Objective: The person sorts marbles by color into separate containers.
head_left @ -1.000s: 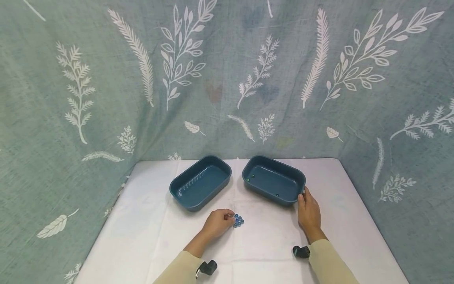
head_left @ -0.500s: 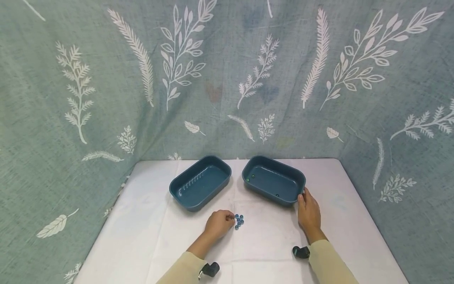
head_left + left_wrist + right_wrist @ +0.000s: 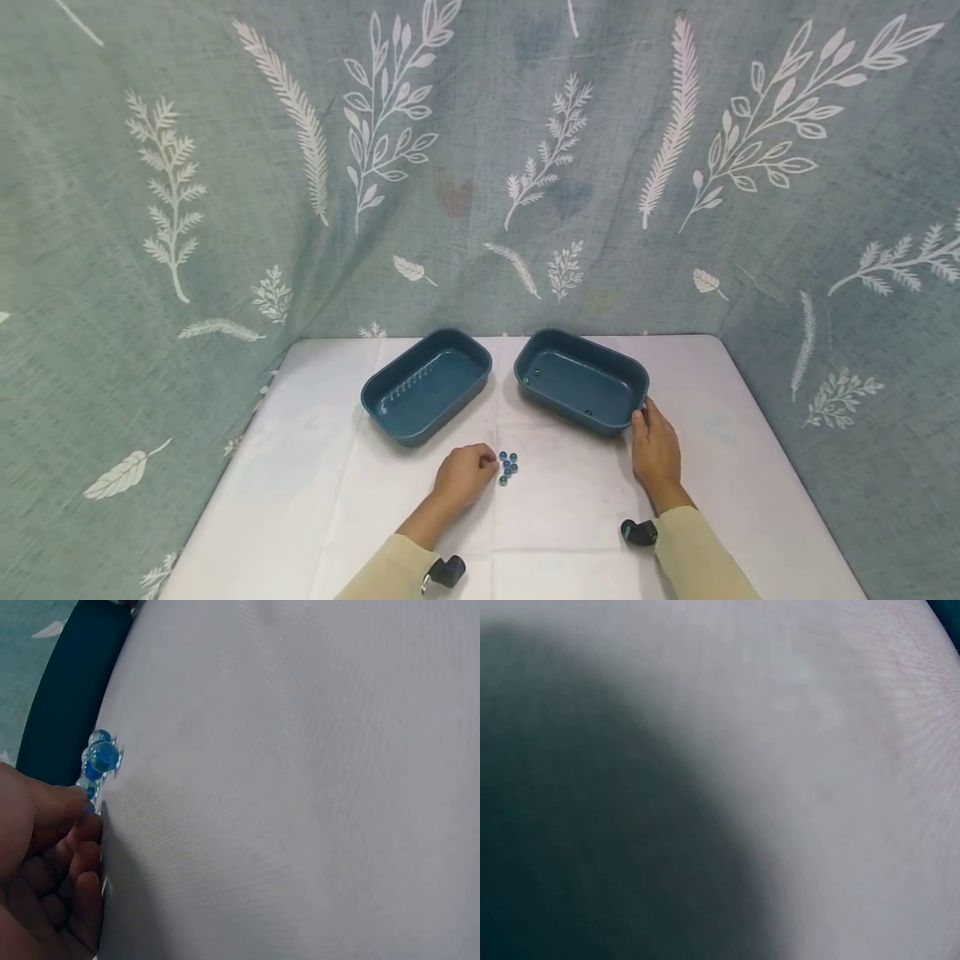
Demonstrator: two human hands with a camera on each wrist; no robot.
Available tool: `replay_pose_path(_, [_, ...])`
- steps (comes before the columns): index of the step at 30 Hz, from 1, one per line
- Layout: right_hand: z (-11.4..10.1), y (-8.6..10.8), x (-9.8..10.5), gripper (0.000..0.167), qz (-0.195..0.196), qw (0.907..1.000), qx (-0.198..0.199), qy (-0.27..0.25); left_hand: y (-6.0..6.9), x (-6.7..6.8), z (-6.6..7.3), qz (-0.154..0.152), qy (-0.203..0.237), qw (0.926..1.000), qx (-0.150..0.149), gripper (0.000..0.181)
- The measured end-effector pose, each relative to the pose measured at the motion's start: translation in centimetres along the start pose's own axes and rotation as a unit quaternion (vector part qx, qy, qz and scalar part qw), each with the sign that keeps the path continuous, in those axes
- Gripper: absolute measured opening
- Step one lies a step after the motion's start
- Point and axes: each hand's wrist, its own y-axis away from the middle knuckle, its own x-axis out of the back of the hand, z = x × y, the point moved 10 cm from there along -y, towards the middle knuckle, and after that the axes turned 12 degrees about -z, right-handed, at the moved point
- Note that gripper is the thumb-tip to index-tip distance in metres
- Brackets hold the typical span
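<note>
I can't tell whether the left hand (image 3: 465, 475) pinches a marble (image 3: 103, 756). Sleeves (image 3: 701, 554) and the near edge of the counter (image 3: 558, 500) are cut off; the dark speck (image 3: 588, 412) in the tray (image 3: 576, 383) toward the right edge is too tiny.

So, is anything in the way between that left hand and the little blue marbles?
Nothing visible is: the left hand is right at the edge of the blue marbles. The left tray and right tray stand farther back, clear of it.
</note>
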Motion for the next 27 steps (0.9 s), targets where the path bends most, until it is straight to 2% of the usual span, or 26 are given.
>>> replay_pose_path(2, [-0.1, 0.0, 0.1, 0.064, 0.001, 1.0, 0.004, -0.001, -0.2, -0.2, -0.4, -0.007, 0.024, 0.9997, -0.002, 0.006])
replay_pose_path(4, [-0.2, 0.0, 0.2, 0.063, 0.003, 0.9999, 0.01, -0.001, -0.5, -0.5, -1.1, -0.026, 0.081, 0.9964, 0.004, 0.007])
replay_pose_path(5, [-0.3, 0.0, 0.3, 0.063, 0.004, 0.9999, 0.014, -0.003, -0.7, -0.7, -1.5, -0.038, 0.124, 0.9914, 0.009, 0.008])
replay_pose_path(6, [-0.4, 0.1, 0.3, 0.062, 0.005, 0.9998, 0.018, -0.004, -0.7, -0.8, -1.8, -0.051, 0.174, 0.9834, 0.014, 0.01])
replay_pose_path(7, [-0.5, 0.1, 0.4, 0.061, 0.007, 0.9997, 0.022, -0.006, -0.8, -1.0, -2.2, -0.065, 0.227, 0.9716, 0.02, 0.012])
replay_pose_path(8, [-0.5, 0.1, 0.5, 0.061, 0.008, 0.9997, 0.024, -0.006, -0.8, -1.1, -2.4, -0.076, 0.284, 0.9556, 0.025, 0.015])
replay_pose_path(11, [-0.5, 0.1, 0.7, 0.061, 0.01, 0.9996, 0.025, -0.007, -0.6, -1.4, -2.7, -0.105, 0.427, 0.8974, 0.037, 0.026])
replay_pose_path(12, [-0.5, 0.1, 0.7, 0.061, 0.01, 0.9996, 0.026, -0.009, -0.5, -1.4, -2.7, -0.113, 0.462, 0.8791, 0.037, 0.03])
replay_pose_path(14, [-0.4, 0.2, 0.7, 0.061, 0.01, 0.9995, 0.028, -0.013, -0.3, -1.3, -2.7, -0.125, 0.515, 0.8474, 0.037, 0.036])
replay_pose_path(16, [-0.3, 0.2, 0.6, 0.061, 0.011, 0.9994, 0.029, -0.016, -0.1, -1.2, -2.8, -0.134, 0.551, 0.823, 0.033, 0.037])
replay_pose_path(18, [-0.2, 0.3, 0.5, 0.06, 0.011, 0.9994, 0.028, -0.017, 0.1, -0.9, -2.9, -0.137, 0.578, 0.8038, 0.03, 0.033])
replay_pose_path(23, [-0.1, 0.5, 0.3, 0.06, 0.013, 0.9995, 0.024, -0.014, 0.2, 1.1, -3.1, -0.116, 0.632, 0.7662, 0.02, 0.017])
replay_pose_path(25, [-0.2, 0.4, 0.3, 0.061, 0.014, 0.9994, 0.027, -0.013, 0.1, 2.4, -3.2, -0.1, 0.646, 0.7566, 0.018, 0.016])
replay_pose_path(26, [-0.2, 0.4, 0.4, 0.061, 0.016, 0.9994, 0.028, -0.013, 0.0, 3.1, -3.3, -0.091, 0.65, 0.7543, 0.018, 0.016])
replay_pose_path(27, [-0.3, 0.4, 0.4, 0.06, 0.016, 0.9994, 0.029, -0.013, -0.2, 3.8, -3.5, -0.082, 0.65, 0.7555, 0.019, 0.016])
